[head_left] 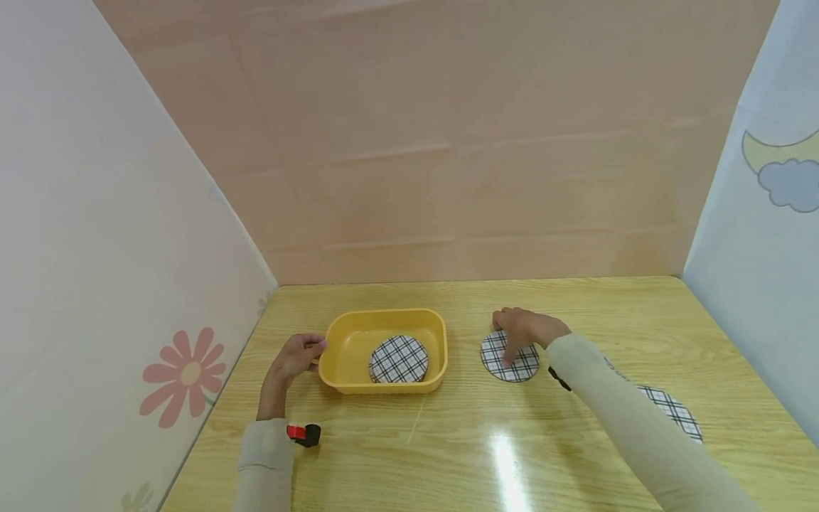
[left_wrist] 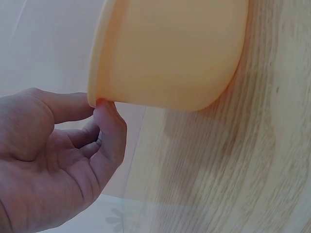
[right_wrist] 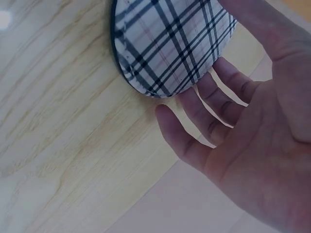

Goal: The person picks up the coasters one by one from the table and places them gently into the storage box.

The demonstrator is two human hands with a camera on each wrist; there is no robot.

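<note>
- We see the left hand (head_left: 296, 358) at the short left end of the yellow tray (head_left: 339, 352); in the left wrist view thumb and forefinger pinch the tray's rim (left_wrist: 99, 73), other fingers loosely curled behind.
- Right hand (head_left: 521, 331) is spread, fingers fairly straight and apart; in the head view a finger rests on the plaid coaster (head_left: 508, 359). In the right wrist view the coaster's edge (right_wrist: 165, 46) sits at the fingertips; we can't tell if more than one finger touches.
- That coaster: round, white w/ dark check lines, dark edge, flat on the wooden table (head_left: 448, 455), right of the tray & apart from it.
- A 2nd plaid coaster (head_left: 398, 359) lies flat inside the tray, toward its right side.
- A 3rd plaid coaster (head_left: 675, 412) lies on the table near the right edge, partly hidden by the right sleeve (head_left: 633, 427).
</note>
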